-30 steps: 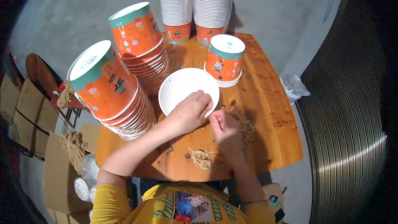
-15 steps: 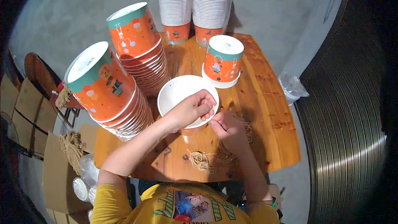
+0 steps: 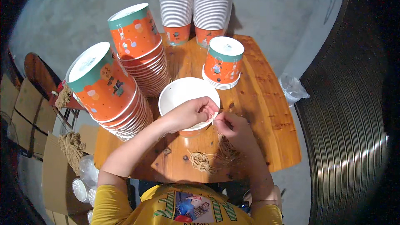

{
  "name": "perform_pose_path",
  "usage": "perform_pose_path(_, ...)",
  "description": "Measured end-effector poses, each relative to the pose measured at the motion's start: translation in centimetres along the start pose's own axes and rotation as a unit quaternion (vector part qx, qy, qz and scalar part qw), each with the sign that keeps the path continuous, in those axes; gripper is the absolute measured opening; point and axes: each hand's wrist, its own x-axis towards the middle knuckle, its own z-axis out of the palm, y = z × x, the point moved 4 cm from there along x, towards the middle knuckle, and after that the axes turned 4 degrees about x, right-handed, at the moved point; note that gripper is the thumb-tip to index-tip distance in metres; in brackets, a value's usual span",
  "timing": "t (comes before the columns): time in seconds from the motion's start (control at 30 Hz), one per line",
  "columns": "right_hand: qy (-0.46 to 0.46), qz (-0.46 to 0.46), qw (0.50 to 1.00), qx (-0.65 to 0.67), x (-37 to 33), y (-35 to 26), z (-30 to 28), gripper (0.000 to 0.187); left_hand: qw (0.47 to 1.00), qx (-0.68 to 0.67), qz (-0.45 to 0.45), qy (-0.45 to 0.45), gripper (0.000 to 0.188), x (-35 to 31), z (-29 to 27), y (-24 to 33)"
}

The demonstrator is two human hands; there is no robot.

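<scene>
A large paper bucket [image 3: 180, 93] stands upright in the middle of the wooden table, its white inside facing up. My left hand [image 3: 192, 114] reaches over its near right rim with curled fingers, pinching the end of a thin pale string [image 3: 214, 118]. Just right of the rim, my right hand [image 3: 234, 130] is closed on the same string, thumb and finger pressed together close to the left fingertips. Beneath the right hand lies a loose tangle of tan string [image 3: 201, 161], partly hidden by that hand and forearm.
Two tall stacks of upturned orange and green buckets [image 3: 102, 85] rise on the left. A shorter upturned stack [image 3: 225, 63] stands beyond the open bucket. Wrapped bucket stacks [image 3: 177, 4] are at the table's far edge. Cardboard boxes [image 3: 58, 175] stand left; a corrugated shutter [image 3: 346, 141] is at right.
My right hand has risen slightly toward the left fingertips, and a short piece of string now shows between them. My left hand has dropped slightly. The open bucket stays in place.
</scene>
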Motion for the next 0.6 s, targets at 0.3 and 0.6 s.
perform_pose_path(0.3,0.011,0.016,0.999,-0.030,-0.6,-0.7,0.2,0.010,0.973,0.203,0.061,0.092,0.009,-0.5,0.0,0.9)
perform_pose_path(0.6,-0.093,-0.049,0.994,0.009,1.4,-2.9,-0.9,0.009,0.999,-0.032,0.011,-0.004,0.012,0.4,0.8,-0.3)
